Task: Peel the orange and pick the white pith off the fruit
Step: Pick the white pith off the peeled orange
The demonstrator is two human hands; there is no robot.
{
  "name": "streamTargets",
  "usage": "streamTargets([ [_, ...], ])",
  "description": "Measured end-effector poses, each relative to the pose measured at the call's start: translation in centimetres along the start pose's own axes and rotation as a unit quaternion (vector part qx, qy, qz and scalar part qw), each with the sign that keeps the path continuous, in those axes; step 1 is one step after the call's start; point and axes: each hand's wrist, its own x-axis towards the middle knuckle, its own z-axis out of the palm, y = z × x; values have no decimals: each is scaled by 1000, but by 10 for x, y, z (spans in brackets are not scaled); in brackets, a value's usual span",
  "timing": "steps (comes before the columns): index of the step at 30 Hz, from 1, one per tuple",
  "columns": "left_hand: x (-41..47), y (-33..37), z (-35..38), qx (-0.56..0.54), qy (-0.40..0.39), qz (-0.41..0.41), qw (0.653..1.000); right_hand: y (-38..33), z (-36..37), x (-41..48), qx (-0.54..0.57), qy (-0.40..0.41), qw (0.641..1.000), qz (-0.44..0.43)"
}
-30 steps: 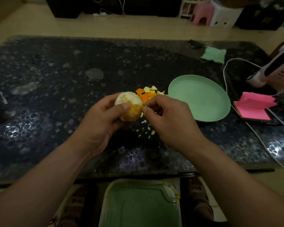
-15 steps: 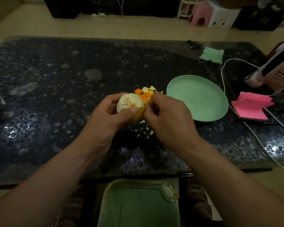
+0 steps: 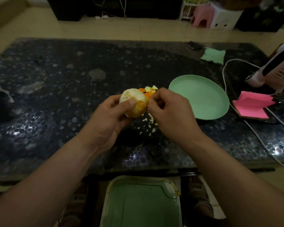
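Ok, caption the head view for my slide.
Left hand holds a peeled orange over a dark table while the right hand pinches its pith beside a green plate.

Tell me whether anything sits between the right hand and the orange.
Nothing visible does. The right hand pinches at the right edge of the orange, which the left hand holds; only the left thumb covers part of its front.

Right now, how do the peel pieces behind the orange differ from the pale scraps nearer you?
The peel pieces are chunky; the pith scraps are tiny flecks. The peel pieces show orange and yellow; the pith scraps are pale. The peel pieces sit heaped; the pith scraps lie scattered. Both lie on the table, none on the plate.
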Motion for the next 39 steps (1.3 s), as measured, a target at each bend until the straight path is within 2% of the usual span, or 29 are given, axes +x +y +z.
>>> streamTargets([
  [4, -6, 0, -4, -15, -15, -19, 1000, -5, -1, -4, 18, -18, 1000, 6],
  [11, -12, 7, -12, -66, -64, -66, 994, -14, -7, -1, 134, -46, 987, 75],
  [22, -7, 6, -20, -100, -79, -96, 987, -11, -7, 7, 218, -55, 966, 124],
  [24, -7, 7, -19, -91, -81, -96, 988, -7, -6, 9, 188, -50, 972, 131],
  [27, -5, 6, -17, -82, -78, -88, 990, 2, -4, 9, 31, -71, 992, 95],
  [32, -2, 1, -16, -69, -61, -86, 992, 12, 1, 9, -129, -79, 987, 59],
  [34, -1, -1, -15, -73, -54, -87, 992, 10, 1, 11, -125, -59, 989, 47],
  [39, 2, -2, -17, -95, -59, -75, 991, 3, -5, 11, -15, -50, 998, 36],
])
